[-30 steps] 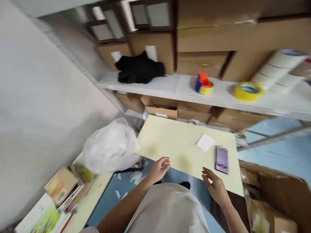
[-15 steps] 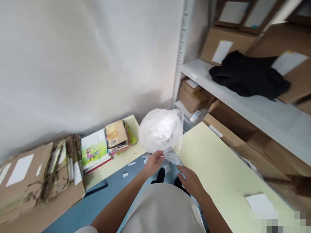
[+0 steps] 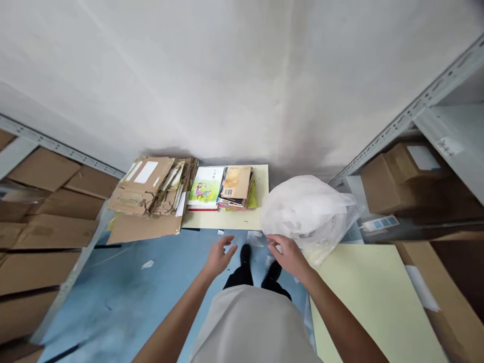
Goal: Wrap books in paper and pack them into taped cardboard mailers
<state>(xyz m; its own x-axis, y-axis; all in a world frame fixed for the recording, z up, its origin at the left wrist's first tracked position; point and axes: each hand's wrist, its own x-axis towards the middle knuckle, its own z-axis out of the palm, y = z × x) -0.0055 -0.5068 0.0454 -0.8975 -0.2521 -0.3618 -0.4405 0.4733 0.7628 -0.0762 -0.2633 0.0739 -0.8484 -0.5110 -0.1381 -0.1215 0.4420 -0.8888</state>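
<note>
My left hand (image 3: 220, 256) hangs over the blue floor with its fingers apart and nothing in them. To its right, my right hand (image 3: 286, 253) is also open and holds nothing; its fingers are nearest to a bulging translucent plastic bag (image 3: 306, 206), though I cannot tell whether they touch it. Beyond my hands, a small stack of books (image 3: 236, 184) lies on a pale yellow table (image 3: 212, 220). Beside the stack is a white picture book (image 3: 206, 186) with a green drawing on its cover.
A pile of flattened cardboard (image 3: 145, 189) sits at the table's left end. Another pale yellow tabletop (image 3: 372, 297) extends at the right, by a shelf with brown boxes (image 3: 397, 176). More cartons (image 3: 49, 232) fill the left shelf. Paper scraps (image 3: 147, 264) lie on the floor.
My view has turned left, toward the books and cardboard. My left hand has come away from the plastic bag, which now stands farther right in view.
</note>
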